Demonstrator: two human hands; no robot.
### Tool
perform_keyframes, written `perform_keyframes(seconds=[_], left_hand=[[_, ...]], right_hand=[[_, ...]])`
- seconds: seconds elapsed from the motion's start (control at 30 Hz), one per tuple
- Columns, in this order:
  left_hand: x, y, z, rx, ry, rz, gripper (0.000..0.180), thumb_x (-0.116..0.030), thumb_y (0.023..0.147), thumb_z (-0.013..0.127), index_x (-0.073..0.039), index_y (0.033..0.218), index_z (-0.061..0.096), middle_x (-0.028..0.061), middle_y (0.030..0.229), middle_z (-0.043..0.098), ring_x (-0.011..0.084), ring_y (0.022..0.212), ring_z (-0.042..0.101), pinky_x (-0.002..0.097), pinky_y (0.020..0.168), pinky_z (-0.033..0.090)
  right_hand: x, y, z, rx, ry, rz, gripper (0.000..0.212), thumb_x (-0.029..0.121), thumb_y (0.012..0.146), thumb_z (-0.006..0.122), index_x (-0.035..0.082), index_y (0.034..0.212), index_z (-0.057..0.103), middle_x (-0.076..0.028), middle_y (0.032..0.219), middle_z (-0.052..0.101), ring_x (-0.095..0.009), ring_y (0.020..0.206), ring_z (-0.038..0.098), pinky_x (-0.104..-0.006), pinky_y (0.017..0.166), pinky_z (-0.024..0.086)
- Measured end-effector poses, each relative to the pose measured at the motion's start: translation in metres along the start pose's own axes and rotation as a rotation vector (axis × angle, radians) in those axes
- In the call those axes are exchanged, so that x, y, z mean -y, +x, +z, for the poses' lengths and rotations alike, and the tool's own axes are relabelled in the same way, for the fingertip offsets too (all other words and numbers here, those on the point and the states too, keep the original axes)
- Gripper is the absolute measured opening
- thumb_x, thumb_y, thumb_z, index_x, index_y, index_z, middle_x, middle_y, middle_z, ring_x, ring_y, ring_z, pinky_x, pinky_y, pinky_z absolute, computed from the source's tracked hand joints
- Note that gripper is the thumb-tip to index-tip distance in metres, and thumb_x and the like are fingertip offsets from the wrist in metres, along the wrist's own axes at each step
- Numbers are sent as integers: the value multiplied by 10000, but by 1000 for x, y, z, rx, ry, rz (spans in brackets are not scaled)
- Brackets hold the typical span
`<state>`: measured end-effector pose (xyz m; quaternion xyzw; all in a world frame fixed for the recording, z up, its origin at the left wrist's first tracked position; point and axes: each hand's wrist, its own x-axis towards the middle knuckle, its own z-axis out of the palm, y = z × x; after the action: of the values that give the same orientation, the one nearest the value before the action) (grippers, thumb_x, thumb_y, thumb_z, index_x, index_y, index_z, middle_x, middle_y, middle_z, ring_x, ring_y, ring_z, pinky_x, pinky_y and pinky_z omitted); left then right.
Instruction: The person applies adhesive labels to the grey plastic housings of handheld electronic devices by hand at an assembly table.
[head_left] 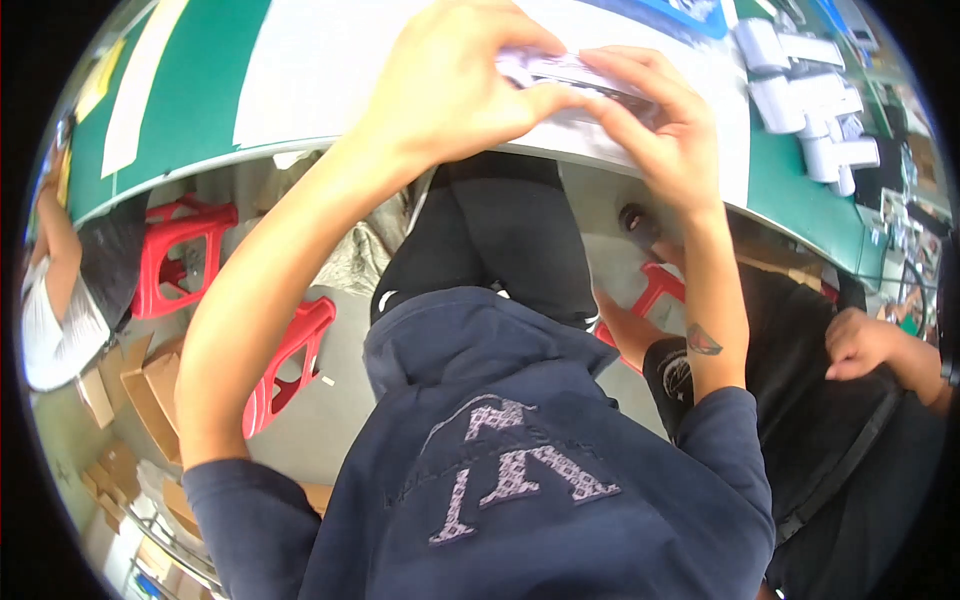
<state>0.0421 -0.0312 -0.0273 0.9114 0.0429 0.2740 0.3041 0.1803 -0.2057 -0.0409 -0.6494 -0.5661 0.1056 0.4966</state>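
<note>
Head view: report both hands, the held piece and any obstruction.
Left hand and right hand: grip on pale piece. Piece partly hidden. No obstruction seen; white parts off to the right.

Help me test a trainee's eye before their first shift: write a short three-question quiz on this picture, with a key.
1. Multiple choice: of the left hand and the right hand, which has fingers on the pale part?
A) left only
B) right only
C) both

2. True or false: the white units lie on the table to the left of the left hand.

3. Fill in the blank: the plastic stools at the picture's left are coloured ____.

Key:
1. C
2. False; they lie to the right of the right hand.
3. red
</note>
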Motion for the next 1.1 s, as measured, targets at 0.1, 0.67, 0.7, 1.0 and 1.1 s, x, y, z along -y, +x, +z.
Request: perform_keyframes(seconds=[0.1,0.67,0.7,1.0,1.1], left_hand=[[-8,2,4,87,-81,-284,406,-325,704,848,-21,953,749,135,938,729,235,900,698,333,825,532],[-67,-28,-7,-163,-549,-120,221,-149,830,709,-74,1034,747,117,1210,656,298,1228,517,427,1046,393],[-51,-27,-18,-209,-518,-149,242,-175,794,780,-75,1010,735,126,1181,662,314,1192,534,413,1031,410],[250,-77,-176,-533,268,-568,416,-399,945,634,-106,1235,681,100,1245,659,195,1188,586,292,1030,404],[266,-81,-175,-522,250,-567,433,-407,947,619,-141,1288,648,84,1315,621,214,1219,572,319,1052,396]], right_hand=[[-3,1,-15,107,-115,108,311,116,835,741,41,1134,698,-96,1143,657,-203,1033,630,-315,911,481],[65,-55,10,-350,821,293,713,459,825,677,-7,1297,415,-195,1131,555,-267,963,630,-370,820,545],[68,-55,1,-397,877,368,753,460,800,690,-28,1307,422,-179,1091,566,-259,939,632,-347,792,542],[59,-98,-54,-369,-467,664,567,153,870,697,7,1376,485,-147,1112,602,-201,999,578,-319,878,468],[64,-89,-50,-397,-616,705,568,165,864,700,21,1374,494,-163,1113,597,-234,982,590,-337,851,480]])
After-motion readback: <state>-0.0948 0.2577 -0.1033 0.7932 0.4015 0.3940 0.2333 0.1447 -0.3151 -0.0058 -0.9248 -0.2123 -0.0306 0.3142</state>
